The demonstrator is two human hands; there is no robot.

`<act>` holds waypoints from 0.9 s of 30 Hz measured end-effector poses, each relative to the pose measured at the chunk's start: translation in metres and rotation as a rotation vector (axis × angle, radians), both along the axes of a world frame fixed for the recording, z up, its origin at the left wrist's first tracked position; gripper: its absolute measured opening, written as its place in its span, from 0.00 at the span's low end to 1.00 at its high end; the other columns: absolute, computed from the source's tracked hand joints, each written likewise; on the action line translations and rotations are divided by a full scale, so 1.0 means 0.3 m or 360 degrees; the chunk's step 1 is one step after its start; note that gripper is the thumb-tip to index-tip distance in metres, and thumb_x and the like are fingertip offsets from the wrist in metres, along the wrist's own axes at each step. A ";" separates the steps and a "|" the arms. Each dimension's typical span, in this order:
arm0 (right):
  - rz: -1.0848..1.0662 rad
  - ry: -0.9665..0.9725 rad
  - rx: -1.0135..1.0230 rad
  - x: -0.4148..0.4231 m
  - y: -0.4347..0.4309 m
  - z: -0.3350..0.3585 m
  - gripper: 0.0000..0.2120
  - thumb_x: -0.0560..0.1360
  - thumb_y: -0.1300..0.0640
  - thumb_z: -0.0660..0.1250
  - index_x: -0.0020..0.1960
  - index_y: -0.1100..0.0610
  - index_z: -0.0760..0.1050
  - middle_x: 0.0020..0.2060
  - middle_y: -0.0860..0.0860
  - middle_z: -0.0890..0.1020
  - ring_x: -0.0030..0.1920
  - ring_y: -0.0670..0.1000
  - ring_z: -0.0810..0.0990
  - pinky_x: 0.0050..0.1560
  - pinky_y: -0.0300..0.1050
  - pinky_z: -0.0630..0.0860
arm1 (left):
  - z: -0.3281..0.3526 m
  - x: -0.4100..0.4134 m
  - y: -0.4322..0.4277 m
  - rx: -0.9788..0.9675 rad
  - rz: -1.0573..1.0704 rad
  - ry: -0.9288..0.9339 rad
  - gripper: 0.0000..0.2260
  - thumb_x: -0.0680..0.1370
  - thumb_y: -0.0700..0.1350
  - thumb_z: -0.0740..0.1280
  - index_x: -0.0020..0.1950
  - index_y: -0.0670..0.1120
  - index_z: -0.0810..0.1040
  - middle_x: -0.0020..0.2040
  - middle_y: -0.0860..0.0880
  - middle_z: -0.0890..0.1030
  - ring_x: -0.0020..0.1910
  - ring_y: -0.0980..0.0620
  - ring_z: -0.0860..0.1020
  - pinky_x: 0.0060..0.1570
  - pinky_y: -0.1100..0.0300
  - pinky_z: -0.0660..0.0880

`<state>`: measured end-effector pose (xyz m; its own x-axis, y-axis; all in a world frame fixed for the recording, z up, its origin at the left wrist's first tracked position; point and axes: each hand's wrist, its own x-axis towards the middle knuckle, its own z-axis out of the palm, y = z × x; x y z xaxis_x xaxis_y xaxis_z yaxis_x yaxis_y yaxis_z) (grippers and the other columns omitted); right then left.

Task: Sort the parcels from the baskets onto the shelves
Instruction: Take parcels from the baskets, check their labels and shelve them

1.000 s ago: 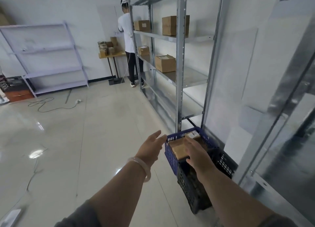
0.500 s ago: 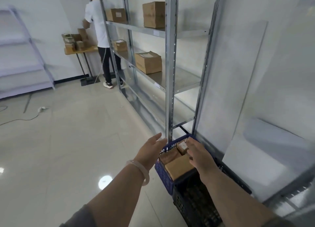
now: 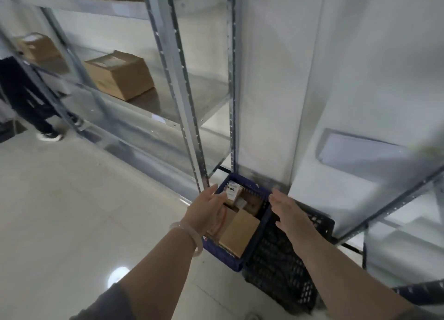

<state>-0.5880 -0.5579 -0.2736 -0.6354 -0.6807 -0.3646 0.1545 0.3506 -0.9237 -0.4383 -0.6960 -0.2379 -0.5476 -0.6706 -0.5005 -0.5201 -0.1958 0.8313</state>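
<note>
Hovering over blue plastic lattice basket (image 3: 224,256) on floor, beside grey metal shelf upright (image 3: 189,118): left hand (image 3: 207,209) and right hand (image 3: 287,211), both empty, fingers straight, palms facing inward. Brown cardboard parcels (image 3: 240,230) lie inside basket (white label (image 3: 231,190) too blurred to read).

A glossy, pale tiled floor (image 3: 72,211) spreads across the left, with a round glare spot (image 3: 119,275) near the bottom. At the far left stands another person, cut off above the dark trousers (image 3: 24,98), in a dark, white-soled shoe (image 3: 49,136). A white wall (image 3: 372,55) fills the right.
</note>
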 end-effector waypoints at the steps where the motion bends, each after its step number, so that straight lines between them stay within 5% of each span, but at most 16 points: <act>1: -0.0027 -0.0014 -0.0004 -0.014 -0.018 -0.030 0.19 0.82 0.51 0.57 0.73 0.52 0.65 0.67 0.50 0.70 0.71 0.53 0.67 0.71 0.54 0.63 | -0.024 -0.027 -0.036 0.0011 -0.0040 0.0005 0.05 0.82 0.48 0.62 0.54 0.54 0.77 0.51 0.52 0.80 0.49 0.56 0.78 0.52 0.60 0.76; 3: -0.0108 -0.0045 0.0016 -0.048 -0.070 -0.093 0.21 0.81 0.47 0.59 0.73 0.48 0.65 0.70 0.49 0.69 0.72 0.52 0.67 0.73 0.57 0.62 | -0.069 -0.083 -0.107 0.0037 -0.0088 0.0010 0.10 0.83 0.44 0.60 0.44 0.56 0.73 0.42 0.56 0.77 0.39 0.61 0.75 0.42 0.64 0.73; 7: -0.0163 -0.0152 0.0087 -0.121 -0.199 -0.196 0.24 0.81 0.46 0.60 0.74 0.49 0.63 0.73 0.49 0.67 0.73 0.52 0.65 0.73 0.58 0.60 | -0.136 -0.180 -0.249 0.0042 -0.0139 -0.0045 0.10 0.83 0.47 0.60 0.44 0.58 0.72 0.44 0.55 0.76 0.41 0.60 0.73 0.46 0.57 0.72; 11: -0.0218 -0.0182 0.0148 -0.206 -0.318 -0.250 0.24 0.80 0.46 0.60 0.75 0.49 0.63 0.72 0.49 0.67 0.72 0.51 0.65 0.73 0.56 0.62 | -0.201 -0.261 -0.373 0.0093 -0.0269 -0.0079 0.10 0.83 0.46 0.60 0.44 0.60 0.71 0.42 0.59 0.76 0.40 0.62 0.74 0.39 0.64 0.70; 17: -0.0335 -0.0167 0.0262 -0.314 -0.416 -0.374 0.24 0.80 0.44 0.60 0.74 0.47 0.62 0.72 0.47 0.68 0.72 0.49 0.66 0.72 0.56 0.63 | -0.384 -0.380 -0.525 0.0169 -0.0303 -0.0235 0.11 0.80 0.51 0.63 0.63 0.57 0.74 0.50 0.58 0.79 0.53 0.54 0.76 0.60 0.52 0.73; 21: -0.0400 -0.0253 0.0447 -0.322 -0.430 -0.534 0.24 0.81 0.45 0.59 0.75 0.47 0.61 0.73 0.48 0.66 0.73 0.50 0.64 0.73 0.56 0.61 | -0.559 -0.489 -0.580 0.0148 -0.0520 -0.0363 0.26 0.75 0.59 0.63 0.73 0.57 0.68 0.68 0.50 0.74 0.66 0.47 0.72 0.69 0.46 0.67; 24: -0.0467 -0.0380 0.0590 -0.322 -0.430 -0.706 0.25 0.81 0.43 0.58 0.76 0.45 0.59 0.74 0.46 0.64 0.74 0.50 0.62 0.74 0.52 0.60 | -0.722 -0.572 -0.612 0.0191 -0.0700 -0.0351 0.21 0.83 0.47 0.59 0.77 0.47 0.63 0.73 0.46 0.68 0.72 0.45 0.67 0.69 0.53 0.64; 27: -0.0531 -0.0453 0.0630 -0.307 -0.442 -0.898 0.26 0.81 0.47 0.59 0.77 0.50 0.58 0.74 0.47 0.64 0.73 0.48 0.63 0.67 0.39 0.59 | -0.954 -0.626 -0.642 0.0156 -0.0843 -0.0447 0.23 0.84 0.50 0.57 0.78 0.50 0.60 0.75 0.53 0.64 0.74 0.53 0.63 0.65 0.65 0.58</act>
<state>-0.6801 -0.6906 -0.5430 -0.6316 -0.2379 -0.7378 0.5384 0.5501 -0.6383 -0.6262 -0.8886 -0.5241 -0.6322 -0.2864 -0.7200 -0.7647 0.0809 0.6393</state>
